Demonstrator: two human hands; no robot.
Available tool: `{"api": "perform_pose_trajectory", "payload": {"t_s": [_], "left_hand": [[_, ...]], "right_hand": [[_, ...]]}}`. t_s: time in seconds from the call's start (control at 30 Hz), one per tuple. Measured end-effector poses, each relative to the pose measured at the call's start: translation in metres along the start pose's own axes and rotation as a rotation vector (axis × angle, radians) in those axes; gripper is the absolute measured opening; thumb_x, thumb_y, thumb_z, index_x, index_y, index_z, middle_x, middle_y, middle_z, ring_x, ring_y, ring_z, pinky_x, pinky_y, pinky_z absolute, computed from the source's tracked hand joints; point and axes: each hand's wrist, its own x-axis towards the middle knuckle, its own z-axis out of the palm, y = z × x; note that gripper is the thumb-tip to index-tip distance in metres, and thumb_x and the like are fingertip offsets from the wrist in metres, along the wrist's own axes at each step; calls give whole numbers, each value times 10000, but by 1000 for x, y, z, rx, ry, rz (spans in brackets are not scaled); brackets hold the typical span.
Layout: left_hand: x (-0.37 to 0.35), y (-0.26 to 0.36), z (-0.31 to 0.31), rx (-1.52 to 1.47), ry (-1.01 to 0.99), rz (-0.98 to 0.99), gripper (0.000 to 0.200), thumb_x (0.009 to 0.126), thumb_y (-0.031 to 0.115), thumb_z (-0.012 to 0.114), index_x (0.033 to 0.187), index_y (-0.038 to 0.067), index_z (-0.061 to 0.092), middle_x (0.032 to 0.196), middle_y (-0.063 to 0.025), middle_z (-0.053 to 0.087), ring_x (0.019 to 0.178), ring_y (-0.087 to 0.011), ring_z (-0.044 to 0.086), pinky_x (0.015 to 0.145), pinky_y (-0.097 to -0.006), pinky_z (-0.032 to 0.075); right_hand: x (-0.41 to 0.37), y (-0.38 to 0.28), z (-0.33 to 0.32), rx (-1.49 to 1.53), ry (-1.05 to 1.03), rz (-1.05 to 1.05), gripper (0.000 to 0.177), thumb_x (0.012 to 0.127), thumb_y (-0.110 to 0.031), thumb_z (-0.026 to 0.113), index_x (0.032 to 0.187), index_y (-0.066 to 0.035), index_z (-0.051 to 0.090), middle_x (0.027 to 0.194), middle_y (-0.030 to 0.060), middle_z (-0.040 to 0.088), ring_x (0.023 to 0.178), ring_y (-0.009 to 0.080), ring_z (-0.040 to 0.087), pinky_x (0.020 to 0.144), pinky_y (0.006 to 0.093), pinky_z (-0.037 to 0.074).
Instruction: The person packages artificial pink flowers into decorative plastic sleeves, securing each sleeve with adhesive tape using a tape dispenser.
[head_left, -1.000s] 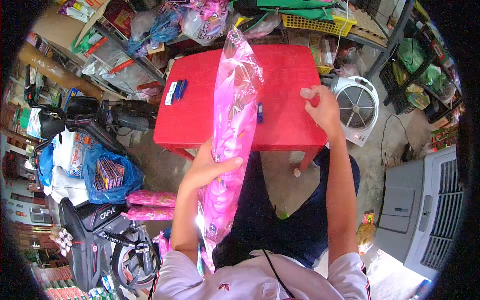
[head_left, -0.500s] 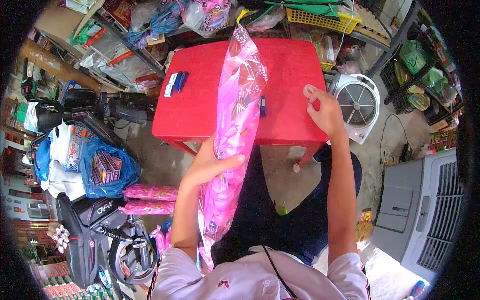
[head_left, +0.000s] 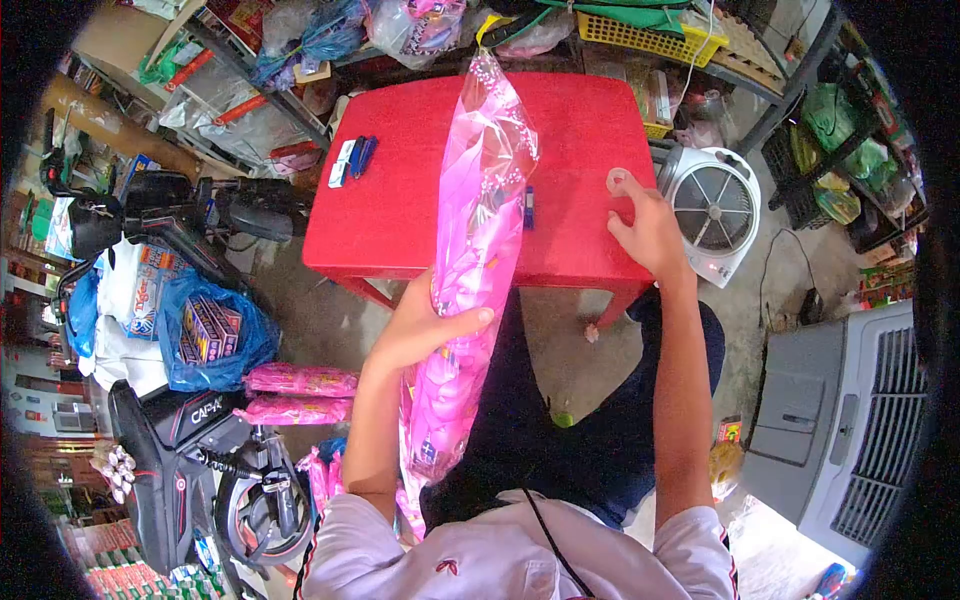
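Observation:
My left hand (head_left: pixel 418 328) is wrapped round a long pink bundle (head_left: pixel 465 310) in clear, white-dotted plastic, its thumb across the front. The bundle tilts slightly, its tied yellow top (head_left: pixel 488 28) reaching past the far edge of a red table (head_left: pixel 380 225). What is inside looks like folded pink petals. At the table's right side, my right hand (head_left: pixel 648 228) has its thumb and index finger apart. A small roll of clear tape (head_left: pixel 619 181) is at the index fingertip, seemingly touching it. Beside the bundle lies a small blue object (head_left: pixel 529 208), partly covered by it.
A white box with blue items (head_left: pixel 360 160) lies on the table's left. A white fan (head_left: pixel 713 210) stands at right, near a grey air cooler (head_left: pixel 840 420). On the left are a motorbike (head_left: pixel 190 450), a blue bag (head_left: pixel 215 330) and pink packets (head_left: pixel 298 395).
The thumb of my right hand has moved away from its index finger, and the tape roll shows more of its ring. My left hand and the bundle have barely shifted.

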Motion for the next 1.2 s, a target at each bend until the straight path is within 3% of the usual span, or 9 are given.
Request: {"api": "perform_pose_trajectory", "payload": {"t_s": [0.17, 0.27, 0.4, 0.43, 0.5, 0.73, 0.8, 1.0, 1.2], "left_hand": [[-3, 0, -1, -54, 29, -9, 724, 790, 182, 859, 1395, -30, 521, 1259, -62, 632, 1137, -144, 582, 1016, -336, 463], [-8, 1, -2, -83, 59, -30, 713, 793, 177, 855, 1390, -29, 526, 1253, -62, 635, 1130, -140, 584, 1007, -332, 469], [-9, 4, -2, -164, 57, -22, 714, 795, 189, 855, 1388, -33, 524, 1251, -62, 636, 1128, -145, 587, 1010, -338, 470], [-9, 3, -2, -124, 57, -24, 792, 775, 288, 852, 1403, -46, 503, 1274, -78, 625, 1155, -164, 580, 1029, -347, 454], [-10, 2, -1, -39, 56, -31, 973, 736, 485, 845, 1434, -72, 461, 1320, -109, 605, 1209, -202, 565, 1067, -364, 421], [-10, -8, 8, -111, 10, -32, 1070, 696, 642, 849, 1409, -64, 477, 1292, -103, 614, 1190, -194, 573, 1034, -360, 447], [-8, -10, 12, -174, -38, -6, 1021, 724, 594, 861, 1406, -60, 474, 1269, -102, 624, 1158, -180, 579, 1014, -349, 459], [-9, -33, 16, -32, -21, -31, 1115, 718, 765, 761, 1408, -61, 469, 1289, -114, 613, 1196, -188, 554, 1037, -363, 439], [-5, -29, 30, -59, -98, 14, 1248, 679, 960, 509, 1399, -58, 479, 1292, -102, 615, 1187, -179, 555, 1027, -366, 453]], "right_hand": [[3, 0, -1, 7, 237, -194, 332, 799, -55, 713, 1124, -15, 662, 1084, 159, 728, 963, 359, 673, 941, 424, 512], [-1, -16, -6, 170, 272, -58, 270, 863, -67, 700, 1123, -5, 665, 1068, 104, 737, 908, 241, 676, 883, 351, 523], [-51, -75, -28, 780, -43, 278, 202, 959, -159, 650, 1103, -20, 681, 1039, 56, 724, 886, 130, 645, 805, 278, 505], [-67, -89, -30, 942, -144, 370, 211, 977, -195, 638, 1092, -24, 684, 1031, 57, 722, 883, 118, 643, 781, 269, 499], [-95, -94, -16, 1080, -219, 363, 196, 973, -106, 653, 1125, 17, 664, 1049, 69, 712, 967, 131, 657, 891, 284, 512], [-119, -116, 12, 1429, -368, 371, 308, 956, -68, 671, 1251, -19, 600, 1092, 56, 667, 970, 99, 621, 849, 257, 494], [-123, -119, 15, 1403, -313, 371, 332, 944, -57, 681, 1262, -23, 589, 1077, 49, 655, 962, 93, 615, 824, 251, 486], [-129, -119, 18, 1272, -152, 296, 360, 854, -54, 780, 1179, -29, 628, 1053, 46, 638, 884, 85, 609, 705, 240, 477], [-127, -119, 17, 1180, -79, 213, 337, 782, -84, 846, 1073, -34, 683, 997, 34, 622, 820, 88, 586, 653, 230, 454]]}}
